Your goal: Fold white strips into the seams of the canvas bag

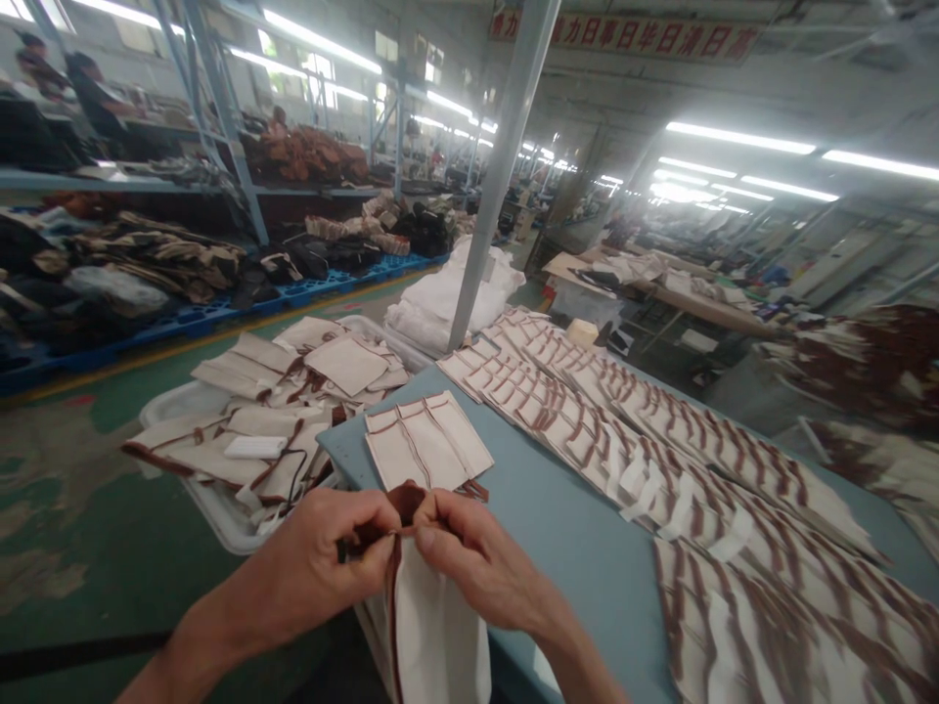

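My left hand (323,562) and my right hand (473,557) meet at the near edge of a blue table (579,548). Both pinch the brown-trimmed top of a cream cloth piece (432,636) that hangs down between them. The fingers of each hand are closed on its brown edge. Just beyond my hands a small stack of the same cream pieces with brown trim (426,445) lies flat on the table.
Long overlapping rows of trimmed cloth pieces (660,460) cover the table's right side. A white bin (220,508) heaped with more pieces stands to the left. A grey post (499,166) rises behind the table. Shelves of piled garments (147,259) line the far left.
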A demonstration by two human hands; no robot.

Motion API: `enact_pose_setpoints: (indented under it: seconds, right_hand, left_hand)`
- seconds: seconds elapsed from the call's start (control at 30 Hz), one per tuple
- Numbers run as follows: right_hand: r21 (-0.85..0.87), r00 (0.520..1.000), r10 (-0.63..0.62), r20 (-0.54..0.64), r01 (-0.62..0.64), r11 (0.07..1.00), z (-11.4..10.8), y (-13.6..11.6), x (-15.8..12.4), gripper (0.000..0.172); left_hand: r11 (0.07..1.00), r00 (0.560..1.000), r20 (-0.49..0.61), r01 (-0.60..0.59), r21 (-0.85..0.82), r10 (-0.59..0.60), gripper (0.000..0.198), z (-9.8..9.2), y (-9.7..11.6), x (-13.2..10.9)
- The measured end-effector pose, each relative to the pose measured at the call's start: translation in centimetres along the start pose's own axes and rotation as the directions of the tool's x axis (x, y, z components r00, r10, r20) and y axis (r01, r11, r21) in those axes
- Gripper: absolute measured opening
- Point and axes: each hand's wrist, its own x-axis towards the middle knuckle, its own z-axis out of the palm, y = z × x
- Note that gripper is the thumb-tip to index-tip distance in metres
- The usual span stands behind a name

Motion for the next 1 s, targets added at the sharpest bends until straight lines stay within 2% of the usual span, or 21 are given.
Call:
enact_pose_setpoints:
  seconds: [0.07, 0.27, 0.47, 0.6, 0.87, 1.0]
  right_hand:
    - [-0.029, 0.999, -0.046, -0.001, 0.045, 0.999, 0.1, 0.1, 0.3, 0.009]
    - [-0.104, 0.989, -0.147, -0.002, 0.146, 0.984, 0.7, 0.2, 0.3, 0.006]
    - [-0.103, 0.992, -0.126, -0.022, 0.123, 0.987, 0.8, 0.5, 0.2, 0.004]
    - [-0.073, 0.985, -0.174, -0.015, 0.172, 0.982, 1.0, 0.6, 0.2, 0.006]
    - [-0.245, 0.975, -0.22, 0.029, 0.22, 0.944, 0.4, 1.3, 0.2, 0.008]
    - [-0.282, 0.967, -0.246, 0.068, 0.255, 0.925, -0.3, 1.5, 0.2, 0.016]
  left_hand:
    - [0.99, 0.992, 0.049, 0.118, -0.08, -0.114, 0.023, 0.0, -0.5, -0.3]
    - [0.936, 0.963, 0.131, 0.262, -0.236, -0.236, 0.03, 0.1, -1.4, -1.4]
    - [0.934, 0.944, 0.198, 0.301, -0.193, -0.264, 0.023, -0.3, -0.3, -1.9]
    - [0.944, 0.939, 0.224, 0.297, -0.141, -0.261, 0.039, 0.0, -0.2, -1.8]
    - [0.942, 0.941, 0.244, 0.282, -0.182, -0.235, 0.045, 1.2, -0.9, -2.1]
    - [0.936, 0.95, 0.216, 0.271, -0.224, -0.223, 0.05, 2.7, -1.1, -2.4]
